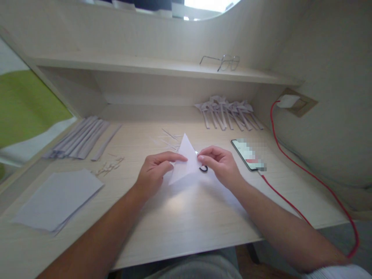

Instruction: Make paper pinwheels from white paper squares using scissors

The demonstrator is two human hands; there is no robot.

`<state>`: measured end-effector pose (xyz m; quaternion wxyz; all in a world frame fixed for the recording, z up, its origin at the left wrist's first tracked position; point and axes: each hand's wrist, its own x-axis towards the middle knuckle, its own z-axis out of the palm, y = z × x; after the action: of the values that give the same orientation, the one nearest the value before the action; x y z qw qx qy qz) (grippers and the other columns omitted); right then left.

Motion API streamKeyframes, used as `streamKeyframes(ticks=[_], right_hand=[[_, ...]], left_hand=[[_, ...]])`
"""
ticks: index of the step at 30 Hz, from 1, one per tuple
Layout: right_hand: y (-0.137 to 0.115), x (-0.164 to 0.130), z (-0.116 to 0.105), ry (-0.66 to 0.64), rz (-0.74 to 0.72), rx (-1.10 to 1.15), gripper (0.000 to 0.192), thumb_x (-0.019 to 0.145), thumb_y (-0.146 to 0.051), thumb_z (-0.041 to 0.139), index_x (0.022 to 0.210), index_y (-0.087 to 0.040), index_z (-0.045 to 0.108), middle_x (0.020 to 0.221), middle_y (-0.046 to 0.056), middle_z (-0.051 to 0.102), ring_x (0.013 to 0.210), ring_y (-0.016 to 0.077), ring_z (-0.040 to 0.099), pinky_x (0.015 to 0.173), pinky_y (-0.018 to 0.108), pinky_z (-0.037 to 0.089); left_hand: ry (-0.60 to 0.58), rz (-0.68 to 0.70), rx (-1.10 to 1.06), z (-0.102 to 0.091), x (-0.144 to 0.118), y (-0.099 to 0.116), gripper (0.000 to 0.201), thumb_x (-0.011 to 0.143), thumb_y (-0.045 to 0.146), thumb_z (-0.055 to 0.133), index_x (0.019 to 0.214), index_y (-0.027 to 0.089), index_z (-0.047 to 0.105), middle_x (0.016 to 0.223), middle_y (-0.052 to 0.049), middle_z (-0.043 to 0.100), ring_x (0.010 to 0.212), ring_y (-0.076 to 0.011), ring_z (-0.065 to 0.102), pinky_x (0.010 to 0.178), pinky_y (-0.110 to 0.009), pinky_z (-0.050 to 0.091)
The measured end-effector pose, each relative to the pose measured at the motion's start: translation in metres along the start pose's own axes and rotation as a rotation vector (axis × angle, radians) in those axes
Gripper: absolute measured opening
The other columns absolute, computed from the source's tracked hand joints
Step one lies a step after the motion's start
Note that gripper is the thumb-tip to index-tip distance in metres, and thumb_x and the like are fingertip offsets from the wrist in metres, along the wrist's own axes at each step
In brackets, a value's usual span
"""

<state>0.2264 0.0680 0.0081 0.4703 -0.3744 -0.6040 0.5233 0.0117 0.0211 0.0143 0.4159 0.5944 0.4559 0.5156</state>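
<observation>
A sheet of white paper (186, 162), folded to a triangle with its point away from me, is held just above the desk between both hands. My left hand (155, 168) grips its left edge, forefinger lying over the face and thumb at the side. At the right corner, my right hand (219, 162) pinches the paper between thumb and fingertips. Behind that corner lies a pair of scissors (204, 169), mostly hidden; a dark handle loop shows. Thin paper strips (170, 135) are scattered just beyond the paper.
Flat paper sheets (58, 199) lie at left, below rolled paper sticks (83, 137) and small pale pieces (110, 164). Folded paper pieces with stems (225, 110) stand back right. A phone (247, 155) charges by a red cable (308, 164). Glasses (229, 62) rest on the shelf (145, 66).
</observation>
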Motion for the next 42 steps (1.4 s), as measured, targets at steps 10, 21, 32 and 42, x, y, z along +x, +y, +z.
streamKeyframes(ticks=[10, 21, 32, 42], right_hand=[[0.007, -0.006, 0.003, -0.065, -0.154, -0.253, 0.003, 0.082, -0.02, 0.073, 0.083, -0.018, 0.071, 0.079, 0.001, 0.07, 0.072, 0.0137, 0.063, 0.067, 0.026, 0.05], [0.006, -0.001, 0.002, -0.186, 0.05, -0.064, 0.022, 0.082, -0.038, 0.077, 0.083, -0.017, 0.071, 0.069, -0.001, 0.064, 0.062, 0.0112, 0.055, 0.059, 0.024, 0.044], [0.006, 0.01, -0.018, -0.086, 0.046, -0.891, 0.022, 0.091, -0.04, 0.063, 0.091, -0.02, 0.071, 0.085, 0.002, 0.073, 0.076, 0.0151, 0.063, 0.066, 0.025, 0.042], [0.006, 0.018, -0.034, -0.103, 0.27, -1.266, 0.018, 0.078, -0.036, 0.069, 0.072, -0.02, 0.073, 0.075, 0.011, 0.073, 0.072, 0.0248, 0.065, 0.059, 0.03, 0.032]], left_hand=[[0.083, -0.133, -0.03, 0.013, 0.009, -0.017, 0.027, 0.084, 0.043, 0.073, 0.091, 0.017, 0.076, 0.072, 0.0, 0.067, 0.066, -0.0138, 0.056, 0.06, -0.025, 0.041], [-0.109, -0.135, 0.041, 0.013, 0.006, -0.02, 0.035, 0.089, 0.045, 0.065, 0.07, 0.017, 0.068, 0.065, 0.001, 0.056, 0.063, -0.0145, 0.049, 0.059, -0.026, 0.036], [-0.074, -0.169, 0.195, 0.011, 0.009, -0.021, 0.033, 0.09, 0.044, 0.061, 0.071, 0.017, 0.065, 0.062, 0.002, 0.053, 0.06, -0.0149, 0.047, 0.056, -0.026, 0.033], [0.084, -0.158, 0.142, 0.0, 0.016, -0.02, 0.028, 0.086, 0.044, 0.063, 0.075, 0.017, 0.064, 0.063, 0.003, 0.054, 0.057, -0.0142, 0.046, 0.053, -0.026, 0.033]])
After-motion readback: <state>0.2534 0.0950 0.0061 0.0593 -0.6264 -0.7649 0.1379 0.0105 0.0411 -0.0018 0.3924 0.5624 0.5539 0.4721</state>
